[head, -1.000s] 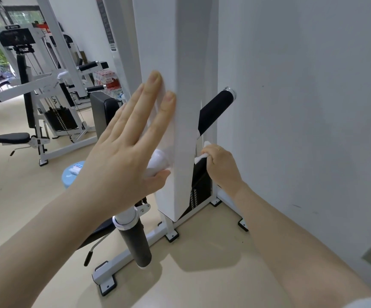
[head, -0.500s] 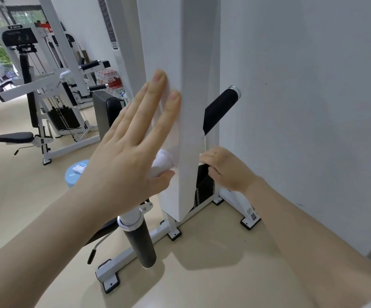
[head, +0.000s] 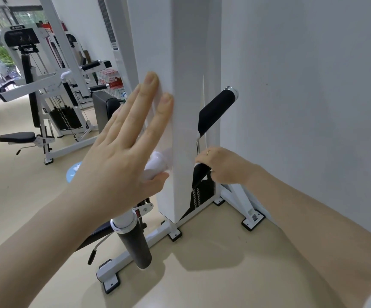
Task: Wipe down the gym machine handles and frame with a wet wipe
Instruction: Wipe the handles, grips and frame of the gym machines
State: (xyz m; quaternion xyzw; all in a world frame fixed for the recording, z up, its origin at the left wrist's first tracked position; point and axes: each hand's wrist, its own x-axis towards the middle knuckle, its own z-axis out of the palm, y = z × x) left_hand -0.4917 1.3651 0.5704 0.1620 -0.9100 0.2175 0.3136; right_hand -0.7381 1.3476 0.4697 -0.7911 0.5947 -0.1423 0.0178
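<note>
Since the earlier frame, we are sliding our right hand [head: 224, 166] a little lower along the back edge of the white column [head: 191, 107], while our left hand [head: 122, 141] is staying flat where it was, fingers reaching slightly higher.

From the head view, we are pressing the wet wipe [head: 158, 121] against the column's left face with straight, spread fingers; the wipe is lying under our palm and fingers, showing white between them and bunching at the thumb. Our right hand is curled around something at the column's rear edge, just below the upper black handle [head: 215, 110]; whether it is gripping a second wipe or only the frame edge, we cannot tell. The lower black handle [head: 135, 247] is hanging below our left wrist, near the floor [head: 202, 274].

To do this step well, we are judging that the palm should keep even pressure so the wipe does not slip or fold, and that strokes should run the column's length, overlapping, before we are moving on to the handles, which look untouched.
</note>
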